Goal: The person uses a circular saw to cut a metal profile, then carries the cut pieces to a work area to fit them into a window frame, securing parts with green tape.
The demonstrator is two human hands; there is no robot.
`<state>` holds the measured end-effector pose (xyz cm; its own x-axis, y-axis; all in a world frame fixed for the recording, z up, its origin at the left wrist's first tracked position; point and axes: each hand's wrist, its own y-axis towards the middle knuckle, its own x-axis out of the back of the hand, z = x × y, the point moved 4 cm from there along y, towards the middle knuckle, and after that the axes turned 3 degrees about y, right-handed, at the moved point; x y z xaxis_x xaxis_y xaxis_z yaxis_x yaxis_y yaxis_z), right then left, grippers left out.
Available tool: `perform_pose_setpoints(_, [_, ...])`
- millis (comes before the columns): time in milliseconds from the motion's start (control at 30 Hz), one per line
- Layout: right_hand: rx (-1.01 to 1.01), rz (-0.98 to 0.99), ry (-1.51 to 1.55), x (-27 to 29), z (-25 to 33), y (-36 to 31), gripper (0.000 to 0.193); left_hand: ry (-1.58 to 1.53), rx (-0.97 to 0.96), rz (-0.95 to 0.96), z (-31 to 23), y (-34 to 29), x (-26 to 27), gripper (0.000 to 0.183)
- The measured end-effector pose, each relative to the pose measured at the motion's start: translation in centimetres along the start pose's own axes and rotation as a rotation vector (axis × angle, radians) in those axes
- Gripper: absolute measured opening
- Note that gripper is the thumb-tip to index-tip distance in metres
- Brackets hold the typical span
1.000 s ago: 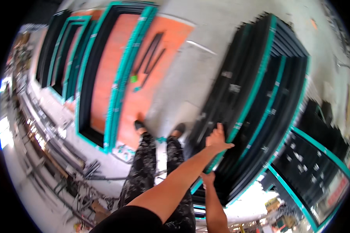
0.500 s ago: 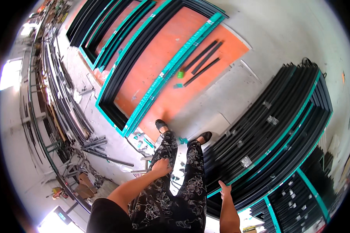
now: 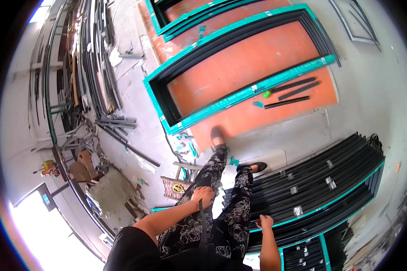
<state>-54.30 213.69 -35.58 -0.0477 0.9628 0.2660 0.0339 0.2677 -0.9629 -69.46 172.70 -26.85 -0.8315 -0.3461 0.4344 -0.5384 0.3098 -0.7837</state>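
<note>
My left hand (image 3: 202,196) is closed in front of my left thigh, and a narrow dark strip (image 3: 203,228) hangs down from beside it. Whether the fingers grip that strip cannot be made out. My right hand (image 3: 265,221), loosely curled with nothing visible in it, hangs over the near edge of a stack of long black frames (image 3: 312,180) edged with green tape. Contact between that hand and the stack cannot be told. Ahead on an orange board (image 3: 239,49) lies a black rectangular frame wrapped in green tape (image 3: 253,88).
Several dark short bars (image 3: 287,103) and a green roll (image 3: 266,94) lie on the orange board. Long metal profiles (image 3: 92,54) line the left side. A small wooden stool (image 3: 172,187) with yellow-handled scissors (image 3: 179,188) stands by my left leg. Another frame (image 3: 355,20) lies far right.
My view has turned, so the orange board appears farther right. My feet have shifted, with the left one forward on the board. My right hand's fingers are more curled than before.
</note>
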Motion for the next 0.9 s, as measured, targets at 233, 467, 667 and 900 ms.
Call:
perform_pose_setpoints(233, [0.451, 0.068, -0.289, -12.1, 15.6, -2.6, 0.015, -0.083, 0.045, -0.019, 4.1, 0.5, 4.5, 0.018])
perform_pose_setpoints(467, [0.764, -0.127, -0.859, -18.2, 26.6, -11.3, 0.031, -0.116, 0.107, -0.035, 6.4, 0.0, 12.4, 0.03])
perform_pose_setpoints(667, [0.833, -0.048, -0.535, -17.6, 34.3, -10.8, 0.026, -0.097, 0.108, 0.004, 6.5, 2.6, 12.3, 0.019])
perform_pose_setpoints(900, [0.818, -0.079, -0.619, -14.7, 43.6, 2.1, 0.027, -0.734, -0.471, 0.834, -0.3, 0.4, 11.4, 0.031])
